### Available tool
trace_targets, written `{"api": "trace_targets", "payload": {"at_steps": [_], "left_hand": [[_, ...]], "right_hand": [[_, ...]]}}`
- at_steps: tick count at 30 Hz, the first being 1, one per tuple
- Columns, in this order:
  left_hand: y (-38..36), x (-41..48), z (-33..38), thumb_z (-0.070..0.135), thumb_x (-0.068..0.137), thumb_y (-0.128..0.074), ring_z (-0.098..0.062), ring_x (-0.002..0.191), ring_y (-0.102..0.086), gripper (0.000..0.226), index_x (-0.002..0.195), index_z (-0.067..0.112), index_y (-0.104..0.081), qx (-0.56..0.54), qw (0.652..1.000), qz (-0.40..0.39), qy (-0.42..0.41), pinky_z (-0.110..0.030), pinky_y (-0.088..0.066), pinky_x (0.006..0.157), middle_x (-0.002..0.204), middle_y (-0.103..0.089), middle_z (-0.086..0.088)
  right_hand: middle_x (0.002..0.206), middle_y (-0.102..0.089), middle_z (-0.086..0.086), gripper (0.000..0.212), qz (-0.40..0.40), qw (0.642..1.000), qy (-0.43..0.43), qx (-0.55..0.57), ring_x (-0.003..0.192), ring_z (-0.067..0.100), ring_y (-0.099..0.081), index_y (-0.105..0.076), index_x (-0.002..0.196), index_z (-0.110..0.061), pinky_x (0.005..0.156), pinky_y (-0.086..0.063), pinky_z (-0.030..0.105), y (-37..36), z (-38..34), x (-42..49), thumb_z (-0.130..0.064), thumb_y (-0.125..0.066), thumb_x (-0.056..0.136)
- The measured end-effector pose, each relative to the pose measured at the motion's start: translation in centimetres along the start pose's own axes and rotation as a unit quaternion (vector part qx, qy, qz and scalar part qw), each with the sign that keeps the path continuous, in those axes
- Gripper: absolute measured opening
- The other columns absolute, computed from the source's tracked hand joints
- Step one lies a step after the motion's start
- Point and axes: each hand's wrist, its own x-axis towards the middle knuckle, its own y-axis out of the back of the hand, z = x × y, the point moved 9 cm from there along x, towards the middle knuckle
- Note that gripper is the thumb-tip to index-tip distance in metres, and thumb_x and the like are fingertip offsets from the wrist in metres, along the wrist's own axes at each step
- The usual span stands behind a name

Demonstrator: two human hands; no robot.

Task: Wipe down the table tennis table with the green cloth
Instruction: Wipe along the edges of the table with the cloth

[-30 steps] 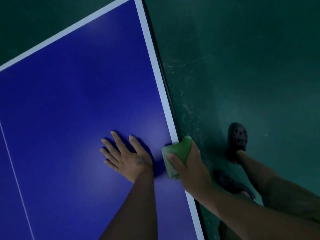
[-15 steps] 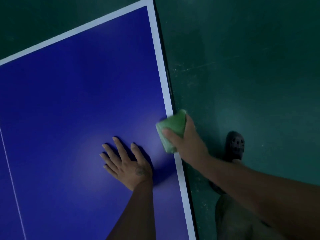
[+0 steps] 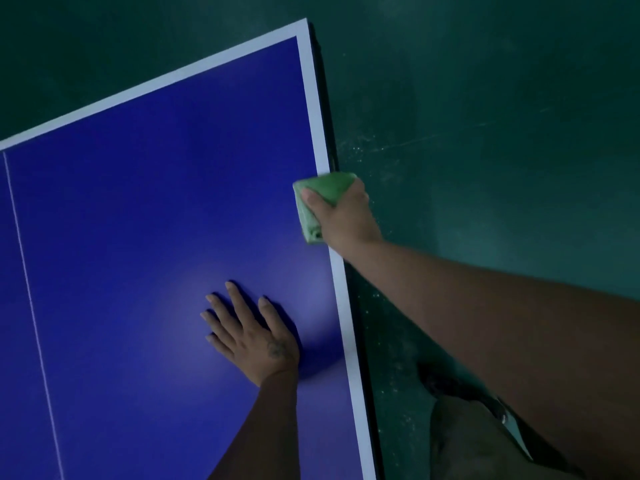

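Note:
The blue table tennis table [image 3: 138, 220] fills the left of the view, with a white border along its far and right edges. My right hand [image 3: 346, 216] grips the folded green cloth [image 3: 322, 197] over the right edge of the table, thumb on top of the cloth and fingers wrapped down the side. The cloth covers the white border strip there. My left hand [image 3: 252, 330] rests flat on the blue surface nearer to me, fingers spread, a little inward from the same edge.
A thin white centre line [image 3: 31, 306] runs down the table at the left. The table's far right corner [image 3: 304, 24] is at the top. Dark green floor [image 3: 485, 133] with pale specks lies right of the table. My leg [image 3: 467, 441] stands close to the edge.
My right hand has slid the cloth along the right edge, away from me toward the far corner. The left hand has stayed flat in the same place on the table.

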Motion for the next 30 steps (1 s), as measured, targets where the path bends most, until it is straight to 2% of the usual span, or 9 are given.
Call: {"api": "trace_targets", "payload": {"at_steps": [3, 6, 9, 10, 15, 19, 22, 24, 30], "left_hand": [[-0.4, 1.0, 0.9, 0.059, 0.108, -0.018, -0.036, 0.168, -0.003, 0.074, 0.175, 0.028, -0.016, 0.017, 0.999, -0.025, 0.012, -0.068, -0.007, 0.131, 0.183, -0.007, -0.006], [-1.1, 5.4, 3.0, 0.066, 0.109, -0.020, -0.041, 0.167, 0.001, 0.075, 0.175, 0.031, -0.008, 0.010, 0.996, -0.027, 0.086, -0.077, -0.006, 0.126, 0.183, -0.001, -0.008], [-1.9, 11.8, 6.9, 0.069, 0.110, -0.025, -0.039, 0.168, 0.004, 0.076, 0.175, 0.034, -0.005, -0.005, 0.989, -0.010, 0.148, -0.074, -0.001, 0.128, 0.183, 0.002, -0.006], [-2.1, 13.9, 8.6, 0.071, 0.109, -0.023, -0.038, 0.168, 0.004, 0.077, 0.175, 0.035, -0.005, -0.009, 0.988, -0.003, 0.152, -0.072, 0.001, 0.128, 0.183, 0.001, -0.006], [-2.4, 22.7, 14.6, 0.082, 0.100, -0.014, -0.034, 0.169, 0.002, 0.085, 0.174, 0.039, -0.008, -0.030, 0.987, 0.027, 0.154, -0.066, 0.003, 0.131, 0.183, -0.003, -0.001], [-2.5, 24.0, 14.8, 0.085, 0.094, -0.008, -0.031, 0.169, 0.002, 0.089, 0.173, 0.043, -0.009, -0.034, 0.987, 0.029, 0.157, -0.062, 0.004, 0.132, 0.183, -0.003, 0.002], [-2.3, 23.6, 15.1, 0.083, 0.098, -0.013, -0.030, 0.169, 0.001, 0.085, 0.173, 0.042, -0.011, -0.032, 0.987, 0.026, 0.157, -0.061, 0.003, 0.133, 0.183, -0.004, 0.001], [-2.0, 23.5, 15.4, 0.080, 0.102, -0.017, -0.030, 0.169, 0.000, 0.082, 0.173, 0.041, -0.012, -0.026, 0.987, 0.025, 0.159, -0.061, 0.002, 0.133, 0.183, -0.005, 0.000], [-1.8, 23.0, 15.4, 0.077, 0.105, -0.020, -0.031, 0.169, 0.002, 0.080, 0.174, 0.039, -0.010, -0.021, 0.988, 0.023, 0.152, -0.062, 0.001, 0.134, 0.183, -0.003, -0.001]], "right_hand": [[0.129, -0.050, 0.002, 0.098, -0.043, 0.998, -0.006, -0.036, 0.092, 0.018, -0.063, -0.024, 0.162, -0.011, 0.081, -0.056, 0.035, 0.4, -3.5, 3.7, -0.067, -0.069, 0.095], [0.140, -0.052, 0.004, 0.090, -0.020, 0.999, 0.028, 0.000, 0.113, 0.023, -0.064, -0.029, 0.161, -0.012, 0.084, -0.060, 0.035, 0.9, -4.0, 3.5, -0.056, -0.074, 0.097], [0.148, -0.053, 0.009, 0.090, 0.000, 0.999, 0.050, 0.019, 0.134, 0.028, -0.058, -0.030, 0.164, -0.012, 0.112, -0.053, 0.050, 0.6, -1.3, 0.7, -0.048, -0.078, 0.097], [0.148, -0.052, 0.009, 0.092, -0.001, 0.999, 0.048, 0.020, 0.136, 0.029, -0.056, -0.028, 0.166, -0.012, 0.115, -0.050, 0.051, 0.5, 0.0, -0.5, -0.048, -0.078, 0.096], [0.150, -0.048, -0.003, 0.092, 0.009, 0.996, -0.019, 0.088, 0.137, 0.019, -0.053, -0.027, 0.168, -0.026, 0.117, -0.049, 0.049, -0.4, 4.7, -4.2, -0.043, -0.080, 0.095], [0.155, -0.048, -0.001, 0.093, 0.059, 0.992, -0.063, 0.096, 0.142, 0.022, -0.051, -0.030, 0.167, -0.024, 0.119, -0.046, 0.051, -1.2, 4.2, -3.4, -0.048, -0.081, 0.093], [0.145, -0.053, 0.000, 0.090, 0.089, 0.990, -0.066, 0.090, 0.135, 0.024, -0.055, -0.039, 0.161, -0.020, 0.115, -0.049, 0.051, -1.0, 1.7, -1.5, -0.058, -0.080, 0.090], [0.140, -0.058, 0.007, 0.084, 0.083, 0.992, -0.039, 0.084, 0.130, 0.030, -0.059, -0.045, 0.155, -0.014, 0.111, -0.052, 0.054, -0.8, -1.2, 1.4, -0.055, -0.081, 0.091], [0.141, -0.057, 0.009, 0.086, 0.074, 0.996, -0.009, 0.058, 0.123, 0.032, -0.065, -0.041, 0.153, -0.010, 0.104, -0.060, 0.051, 0.4, -12.0, 13.3, -0.061, -0.076, 0.093]]}}
